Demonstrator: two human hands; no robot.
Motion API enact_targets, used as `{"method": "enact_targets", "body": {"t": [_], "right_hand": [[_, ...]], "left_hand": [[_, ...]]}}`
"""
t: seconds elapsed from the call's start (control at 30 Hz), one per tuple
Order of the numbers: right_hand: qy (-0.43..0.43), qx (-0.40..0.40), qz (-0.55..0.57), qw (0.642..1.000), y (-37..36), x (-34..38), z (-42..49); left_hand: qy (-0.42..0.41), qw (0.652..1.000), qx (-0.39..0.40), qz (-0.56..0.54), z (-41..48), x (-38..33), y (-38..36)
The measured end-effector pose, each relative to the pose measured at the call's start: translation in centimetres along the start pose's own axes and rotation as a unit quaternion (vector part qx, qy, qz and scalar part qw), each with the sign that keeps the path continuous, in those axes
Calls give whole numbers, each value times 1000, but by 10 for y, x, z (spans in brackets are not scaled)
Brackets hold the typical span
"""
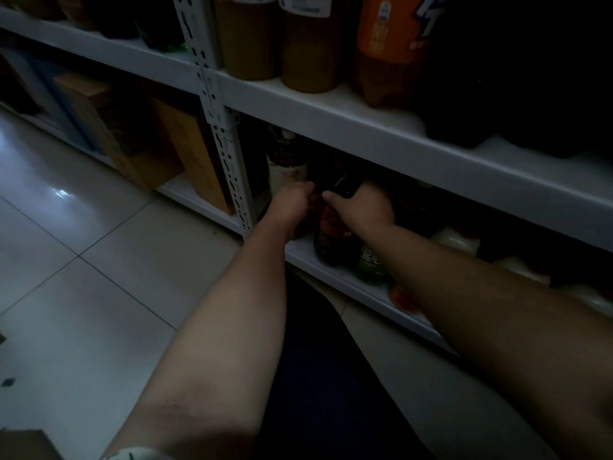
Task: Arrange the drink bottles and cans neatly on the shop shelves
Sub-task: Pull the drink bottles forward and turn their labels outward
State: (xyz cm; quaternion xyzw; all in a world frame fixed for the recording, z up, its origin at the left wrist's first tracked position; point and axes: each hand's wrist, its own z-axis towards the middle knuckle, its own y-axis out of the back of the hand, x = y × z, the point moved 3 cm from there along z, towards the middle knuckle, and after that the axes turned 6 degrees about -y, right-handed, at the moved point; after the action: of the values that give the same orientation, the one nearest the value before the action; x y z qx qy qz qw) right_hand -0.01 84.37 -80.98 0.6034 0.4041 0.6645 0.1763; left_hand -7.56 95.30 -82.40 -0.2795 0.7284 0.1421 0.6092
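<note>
Right hand curled round neck of dark bottle, just right of shelf post, on bottom shelf. Left hand curled alongside; hold too dim to tell. Step: straightening 1 bottle. Next: seat it upright, in line.

We were in a dim shop aisle: white slotted-steel shelving ran from ten to three o'clock, large drink bottles ranked at one, cardboard cartons at ten, pale floor tiles at eight.
</note>
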Motion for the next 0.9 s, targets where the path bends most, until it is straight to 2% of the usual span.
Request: {"method": "enact_targets", "body": {"t": [0.1,0.2,0.37,0.43,0.47,0.53,0.6,0.73,0.83,0.9], "right_hand": [[-23,17,-35,999,1,6,8],[-51,61,-13,997,5,12,14],[-115,135,151,972,12,9,13],[-117,144,154,971,14,6,11],[-109,135,138,975,14,5,10],[-80,104,89,987,13,3,5],[-30,78,55,995,11,0,-5],[89,48,59,993,12,-17,-38],[117,45,13,992,16,-41,-53],[106,51,0,993,18,-54,-57]], "left_hand": [[6,1000,-7,-18,-3,1,1],[-2,1000,-7,-14,-4,2,2],[-3,1000,2,6,-4,5,2],[2,1000,2,5,-4,10,3],[-1,1000,1,14,-5,9,3],[-20,994,6,103,3,11,9],[-48,976,-62,203,13,14,23],[-30,961,-207,182,25,10,58],[-97,931,-203,287,37,-7,68],[-150,924,-159,314,52,-17,68]]}}
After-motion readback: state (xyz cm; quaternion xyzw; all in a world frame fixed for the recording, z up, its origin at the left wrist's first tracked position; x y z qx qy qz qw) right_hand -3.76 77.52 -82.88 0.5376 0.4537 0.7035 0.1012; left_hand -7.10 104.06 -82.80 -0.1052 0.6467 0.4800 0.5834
